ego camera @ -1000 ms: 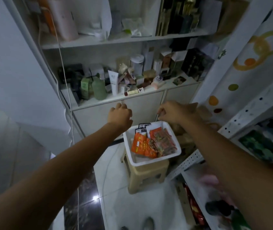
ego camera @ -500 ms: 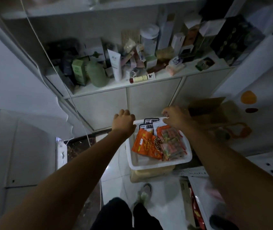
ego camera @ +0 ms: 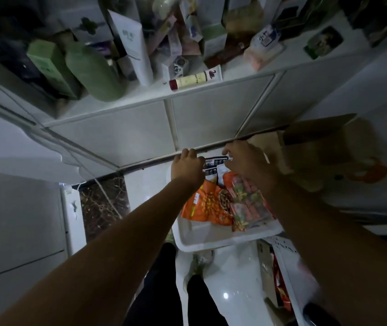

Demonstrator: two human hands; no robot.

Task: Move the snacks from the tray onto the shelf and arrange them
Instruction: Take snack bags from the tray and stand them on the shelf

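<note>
I read the left hand point(ego camera: 187, 168) as knuckles-up over the far left corner of the white tray point(ego camera: 211, 242), fingers curled; I cannot tell whether they grip the rim or only rest on it; the right hand point(ego camera: 246, 161) sits just beside it at the tray's far edge, fingers bent down towards the black-and-white packets point(ego camera: 213, 161), and I cannot tell whether it pinches one. The two hands are close together but not touching; both forearms run in from the bottom of my view.

The snacks are all in the tray; an orange packet point(ego camera: 202, 208) lies on the left, a red-and-green packet point(ego camera: 246, 205) overlaps it on the right, and the black-and-white ones lie behind them at the far edge.

Below the tray I see dark trouser legs point(ego camera: 159, 290) on a glossy white floor point(ego camera: 235, 278); a cardboard box point(ego camera: 317, 142) stands open to the right of the hands; above, a cluttered shelf point(ego camera: 235, 74) carries a green bottle point(ego camera: 93, 71), an upright white tube point(ego camera: 133, 43) and a cream tube point(ego camera: 195, 78) lying at its front edge.
</note>
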